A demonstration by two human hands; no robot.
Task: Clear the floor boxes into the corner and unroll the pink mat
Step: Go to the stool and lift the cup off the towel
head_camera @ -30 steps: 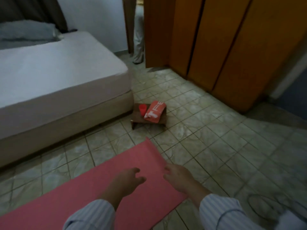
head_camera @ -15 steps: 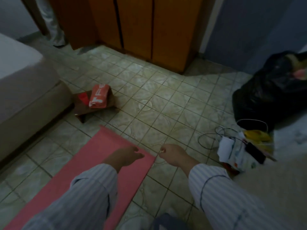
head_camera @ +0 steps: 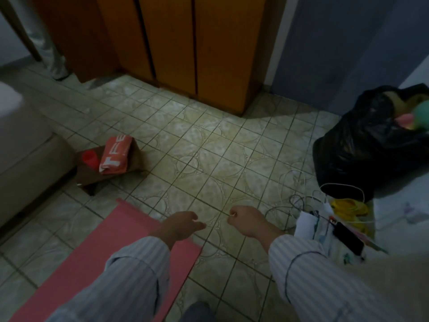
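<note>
Pink foam is seen spread flat across the pale patterned floor tiles (head_camera: 209, 140) at lower left, where the long pink mat (head_camera: 97, 259) lies unrolled, its far end reaching toward a low brown wooden stool (head_camera: 137, 159). On that stool a small red cup (head_camera: 90, 158) and a folded orange-red packet with white lettering (head_camera: 115, 154) are set side by side, just touching; the stool is placed close against the beige bed base (head_camera: 27, 168). The left hand (head_camera: 183, 225) is held above the mat's right edge, its fingers loosely curled with nothing gripped. The right hand (head_camera: 247, 220) is held over bare tile, well clear of the mat, closed into a loose fist; whether anything is pinched in it cannot be told. Both arms are covered by light blue striped sleeves (head_camera: 308, 273). To the right, a bulging black plastic bag (head_camera: 362, 154) is seen, with tangled white cables (head_camera: 299, 201) and a yellow object (head_camera: 348, 206) near it. Orange wooden wardrobe doors (head_camera: 197, 43) stand behind.
</note>
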